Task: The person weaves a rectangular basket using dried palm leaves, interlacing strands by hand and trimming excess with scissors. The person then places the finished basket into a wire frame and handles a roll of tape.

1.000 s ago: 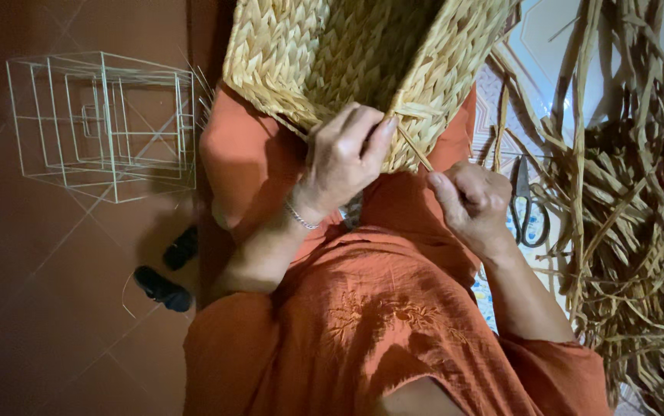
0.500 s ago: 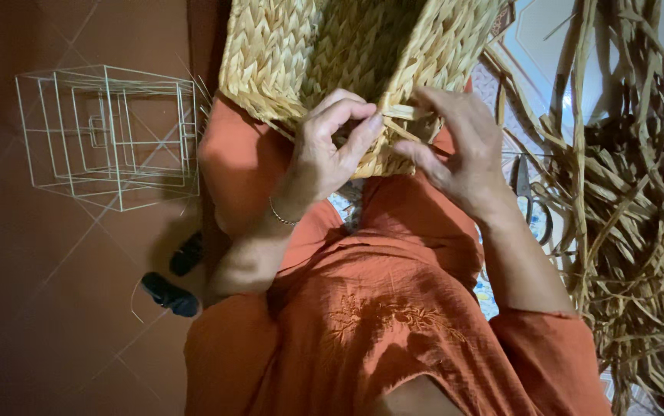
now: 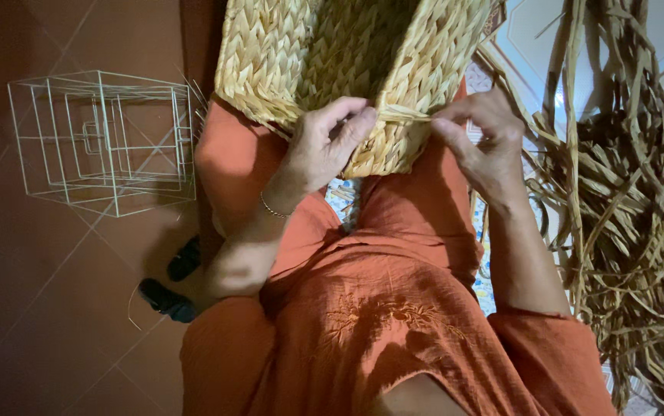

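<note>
Left hand [image 3: 324,150] is bracing the woven basket [image 3: 347,69] resting on the lap, grip pressing its corner. Right hand [image 3: 482,139] is pinching a fibre strand [image 3: 405,115] taut. Risk: overpulling may be snapping the strand or loosening the weave.

woven basket [image 3: 347,54] cut off by the top edge, far rim and full depth out of sight. near corner partly covered by the left hand [image 3: 320,146], fingertips curled over the rim. loose strand [image 3: 405,115] pinched at both ends, tips lost under the fingers of the left hand and of the right hand [image 3: 482,142]. heap of dried strips [image 3: 625,231] running off the right and bottom edges. dark sandals [image 3: 170,285] half hidden behind the left forearm and orange trouser leg. patterned cloth [image 3: 343,196] showing only as a sliver between the knees.
</note>
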